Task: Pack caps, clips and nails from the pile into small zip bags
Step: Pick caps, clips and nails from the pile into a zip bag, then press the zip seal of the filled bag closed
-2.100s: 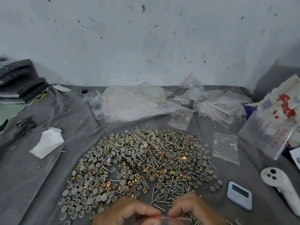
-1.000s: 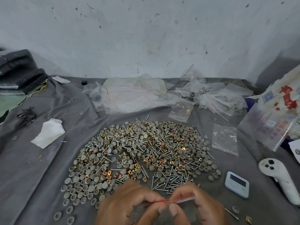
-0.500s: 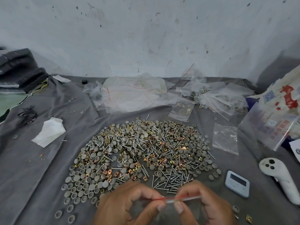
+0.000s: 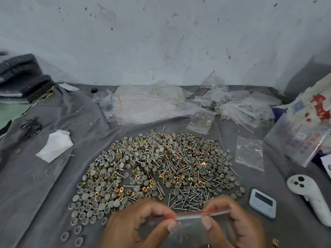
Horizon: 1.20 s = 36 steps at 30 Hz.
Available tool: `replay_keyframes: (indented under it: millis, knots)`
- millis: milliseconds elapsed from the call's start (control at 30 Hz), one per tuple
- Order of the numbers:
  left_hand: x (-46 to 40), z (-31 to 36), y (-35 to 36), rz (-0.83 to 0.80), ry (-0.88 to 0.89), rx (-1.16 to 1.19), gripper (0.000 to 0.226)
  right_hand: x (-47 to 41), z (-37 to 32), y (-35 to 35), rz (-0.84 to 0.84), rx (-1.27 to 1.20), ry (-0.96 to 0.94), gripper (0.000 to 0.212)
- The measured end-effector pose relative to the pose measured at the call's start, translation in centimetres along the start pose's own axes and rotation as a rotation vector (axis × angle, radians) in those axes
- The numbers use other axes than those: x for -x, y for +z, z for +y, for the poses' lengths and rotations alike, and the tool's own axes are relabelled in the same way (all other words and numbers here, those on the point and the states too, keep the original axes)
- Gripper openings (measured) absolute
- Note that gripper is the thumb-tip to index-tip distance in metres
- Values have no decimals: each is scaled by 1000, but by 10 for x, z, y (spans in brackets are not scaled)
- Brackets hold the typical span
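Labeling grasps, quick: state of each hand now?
Left hand: shut, pinching the small clear zip bag at its red-striped seal.
Right hand: shut, pinching the same seal.

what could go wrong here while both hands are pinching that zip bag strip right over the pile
1. The left hand and right hand hold only the red-lined top of the zip bag; if the seal is incomplete, its contents could drop back out.
2. The nails lie just beyond the fingers and could prick them or pierce the thin plastic.
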<state>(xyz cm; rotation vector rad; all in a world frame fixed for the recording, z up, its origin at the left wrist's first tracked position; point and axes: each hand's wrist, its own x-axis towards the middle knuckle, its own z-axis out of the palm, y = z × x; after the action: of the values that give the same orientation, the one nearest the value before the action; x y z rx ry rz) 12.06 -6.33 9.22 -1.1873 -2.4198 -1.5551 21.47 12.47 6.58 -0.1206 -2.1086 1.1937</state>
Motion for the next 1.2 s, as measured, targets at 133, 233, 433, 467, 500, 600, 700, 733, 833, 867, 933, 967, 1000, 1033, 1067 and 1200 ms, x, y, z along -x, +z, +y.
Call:
replay_keyframes:
  millis: [133, 233, 433, 467, 500, 600, 700, 733, 833, 867, 933, 967, 1000, 1033, 1067, 1200]
  knots:
    - [1, -5, -3, 5, 38, -93, 29, -1, 3, -3, -24, 29, -5, 11]
    - [0, -4, -2, 8, 63, -130, 26, 0, 5, -2, -23, -17, 80, 33]
    - [1, -4, -7, 14, 54, -83, 21, -3, 4, -7, -3, -57, 138, 38]
    - [-1, -3, -8, 18, 69, -135, 21, -3, 3, -7, -5, -34, 124, 35]
    - [-1, -2, -8, 20, 73, -175, 20, -4, 3, -7, -4, -27, 107, 33]
    - [-2, 1, -8, 48, 83, -180, 15, -2, 7, -6, 16, -71, 117, 37]
    - [-2, 1, -8, 44, 78, -109, 12, -2, 10, -8, 47, -64, 123, 38]
    - [-2, 0, -8, 42, 73, -94, 13, -2, 9, -10, 51, -57, 110, 35]
    - [-2, -1, -10, 17, 79, -72, 12, -4, 8, -13, 32, -46, 81, 26]
    - [-2, 0, -10, 1, 84, -70, 12, -4, 9, -13, 32, -36, 79, 27]
    - [-5, 2, -12, 1, 138, -67, 10, -4, 12, -12, 32, -49, 93, 32]
    - [-8, 1, -12, 6, 186, -61, 10, -4, 13, -11, 31, -75, 110, 34]
    - [-11, 1, -12, -21, 227, -45, 12, -3, 14, -11, 27, -99, 124, 36]
    - [-15, 3, -12, -60, 255, -50, 20, -4, 14, -11, 23, -115, 130, 36]
    - [-20, 5, -15, -112, 275, -54, 31, -4, 14, -12, 17, -121, 130, 35]
    - [-22, -3, -17, -229, 123, 70, 25, -9, 9, -16, -63, -150, 169, 37]
